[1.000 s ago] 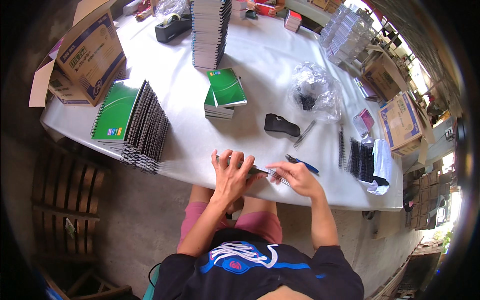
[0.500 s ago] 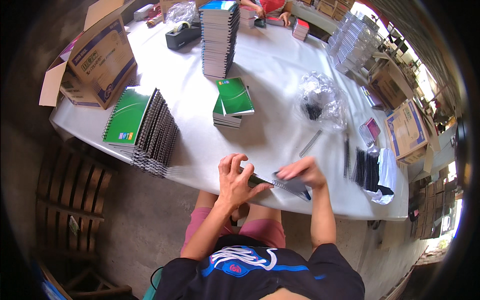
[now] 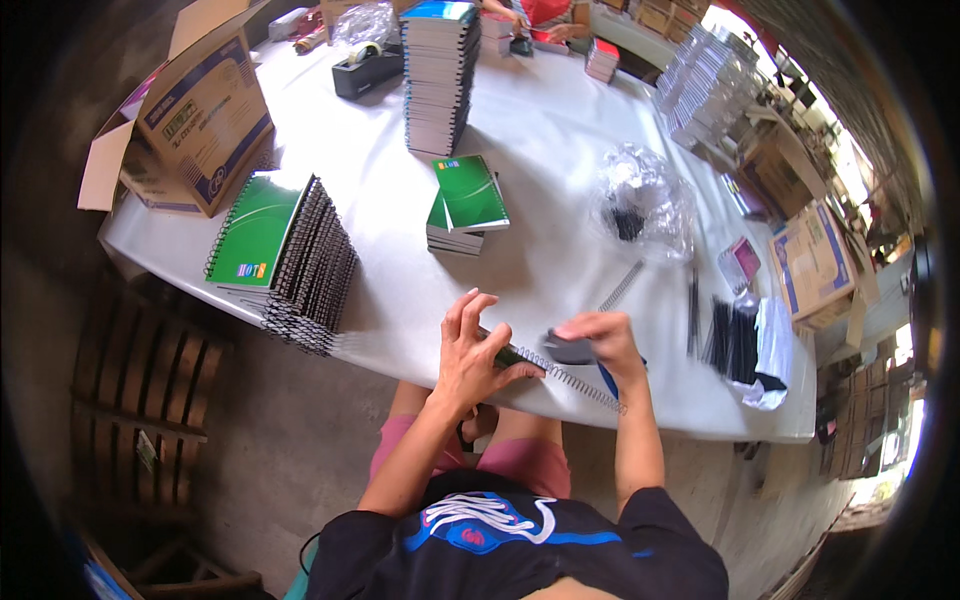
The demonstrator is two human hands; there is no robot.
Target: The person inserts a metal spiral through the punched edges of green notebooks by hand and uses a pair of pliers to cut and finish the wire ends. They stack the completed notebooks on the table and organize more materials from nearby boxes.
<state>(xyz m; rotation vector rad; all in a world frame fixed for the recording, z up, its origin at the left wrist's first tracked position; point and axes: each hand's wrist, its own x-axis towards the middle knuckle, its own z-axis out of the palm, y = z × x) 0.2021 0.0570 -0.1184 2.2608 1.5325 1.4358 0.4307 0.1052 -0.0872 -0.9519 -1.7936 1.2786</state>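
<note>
My left hand (image 3: 470,348) grips a small notebook (image 3: 510,356) with a dark green cover, tilted at the table's front edge; the palm and fingers hide most of it. From the notebook's edge a dark wire spiral coil (image 3: 580,386) runs out toward the lower right. To the right, my right hand (image 3: 610,340) is closed on a dark grey rounded object (image 3: 568,348), slightly blurred, whose kind I cannot make out. A blue piece (image 3: 608,380) shows beneath that hand, above the coil.
Spiral-bound green notebooks (image 3: 265,235) are stacked at left, a taller stack (image 3: 435,85) stands behind, and green booklets (image 3: 470,195) lie mid-table. Right are a loose coil (image 3: 622,285), a plastic bag (image 3: 650,205), bundled black coils (image 3: 730,335) and cartons (image 3: 815,265). Another person's hand (image 3: 565,32) shows at the far side.
My right hand has lifted slightly off the coil with the dark object, uncovering more of the coil. My left hand stays about where it was, its upper fingers a little more raised.
</note>
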